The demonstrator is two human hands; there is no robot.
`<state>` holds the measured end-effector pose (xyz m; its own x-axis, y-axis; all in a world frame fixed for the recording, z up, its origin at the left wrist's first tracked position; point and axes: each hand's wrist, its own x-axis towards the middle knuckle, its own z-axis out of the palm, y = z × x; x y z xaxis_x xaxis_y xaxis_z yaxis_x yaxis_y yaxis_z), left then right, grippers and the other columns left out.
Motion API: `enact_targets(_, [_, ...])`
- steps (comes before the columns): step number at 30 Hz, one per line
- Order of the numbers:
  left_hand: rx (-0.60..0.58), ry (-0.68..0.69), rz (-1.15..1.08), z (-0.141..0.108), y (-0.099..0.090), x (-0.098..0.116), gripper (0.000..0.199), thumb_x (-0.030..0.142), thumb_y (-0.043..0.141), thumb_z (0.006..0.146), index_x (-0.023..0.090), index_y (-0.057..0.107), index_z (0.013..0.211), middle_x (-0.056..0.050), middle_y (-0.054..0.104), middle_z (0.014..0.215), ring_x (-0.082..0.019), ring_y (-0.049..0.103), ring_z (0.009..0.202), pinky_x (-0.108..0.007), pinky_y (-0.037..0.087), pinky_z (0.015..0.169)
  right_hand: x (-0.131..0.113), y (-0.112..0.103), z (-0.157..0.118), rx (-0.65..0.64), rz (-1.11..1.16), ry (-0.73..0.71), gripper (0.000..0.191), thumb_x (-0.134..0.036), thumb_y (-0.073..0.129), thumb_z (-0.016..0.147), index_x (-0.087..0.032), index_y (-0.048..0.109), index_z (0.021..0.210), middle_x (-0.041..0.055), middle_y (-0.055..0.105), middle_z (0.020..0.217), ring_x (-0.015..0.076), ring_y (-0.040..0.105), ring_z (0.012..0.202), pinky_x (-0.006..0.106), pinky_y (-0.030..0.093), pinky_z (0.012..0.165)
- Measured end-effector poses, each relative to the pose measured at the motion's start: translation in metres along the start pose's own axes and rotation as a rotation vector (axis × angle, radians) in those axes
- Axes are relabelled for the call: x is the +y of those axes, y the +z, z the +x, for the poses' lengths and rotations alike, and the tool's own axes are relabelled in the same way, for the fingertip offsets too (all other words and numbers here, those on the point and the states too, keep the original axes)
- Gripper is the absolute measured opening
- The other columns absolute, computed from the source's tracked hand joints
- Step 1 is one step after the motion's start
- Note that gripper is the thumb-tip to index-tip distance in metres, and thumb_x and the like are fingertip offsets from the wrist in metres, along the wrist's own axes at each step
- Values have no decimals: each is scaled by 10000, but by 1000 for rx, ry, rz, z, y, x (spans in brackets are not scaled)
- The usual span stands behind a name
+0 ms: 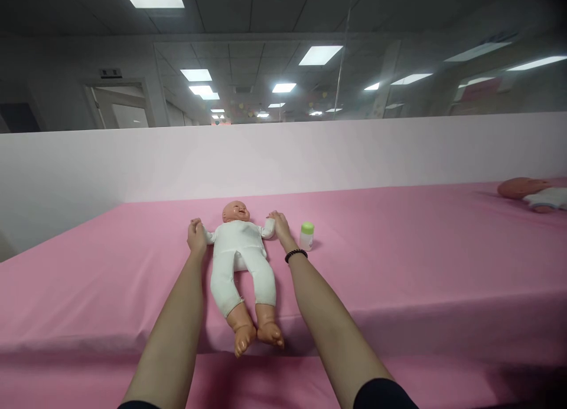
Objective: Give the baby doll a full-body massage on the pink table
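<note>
A baby doll [241, 236] with a white cloth body lies on its back on the pink-covered table, head at the far end and bare feet at the front edge. My left hand [196, 237] is closed round the end of the doll's arm on the left side. On the other side, my right hand [280, 228] grips the doll's other arm by its end. The doll's own hands are hidden in my fingers. Just right of my right wrist, a small clear jar [306, 237] with a green lid stands upright, apart from my hand.
Pink cloth covers the table [398, 249] and hangs over its front edge. A second doll [527, 188] lies at the far right. Behind the table runs a low white partition [283, 158], with glass above it. A dark beaded bracelet [296, 254] circles my right wrist.
</note>
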<state>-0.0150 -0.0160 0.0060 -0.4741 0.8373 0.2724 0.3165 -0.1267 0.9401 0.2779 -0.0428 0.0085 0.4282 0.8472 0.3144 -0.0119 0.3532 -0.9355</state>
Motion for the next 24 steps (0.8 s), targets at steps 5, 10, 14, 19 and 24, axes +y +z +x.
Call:
enact_targets(5, [55,-108,-556,12,2,1,854,152,673,786,262,237,1512,-134,638,1315,-204,671,1081,-342,539,929,-16,-2,0,43,217,165,684,-304,687,681,-294,445,1320,60,692,1254,219,641,1047,298,488,771])
enact_targets(10, [-91,-25,-706,18,-1,-3,509,71,623,588,193,666,1081,-98,685,1206,-241,661,1101,-319,539,908,-29,-22,-1,-374,296,69,491,-183,667,592,-240,691,1080,48,657,1334,228,576,1185,268,478,782])
enact_targets(14, [-192,53,-573,14,-3,-7,406,124,588,525,195,706,908,-80,711,1075,-260,665,1020,-333,553,781,-31,-36,-2,-624,249,136,517,-99,675,503,-219,741,1001,30,711,1012,205,635,980,356,518,918])
enact_targets(19, [-365,208,-341,7,0,-13,235,146,653,501,180,705,728,-101,718,950,-271,666,923,-405,550,825,-31,-41,-7,-734,-163,80,357,-90,569,516,-190,776,790,82,557,1438,271,626,1155,391,511,1024])
enact_targets(24, [-425,252,-291,5,-4,-18,175,114,681,474,176,680,637,-86,694,891,-229,640,858,-396,531,862,-26,-40,-2,-776,-414,-27,366,-73,544,513,-192,775,770,100,599,1373,274,633,1159,414,519,1037])
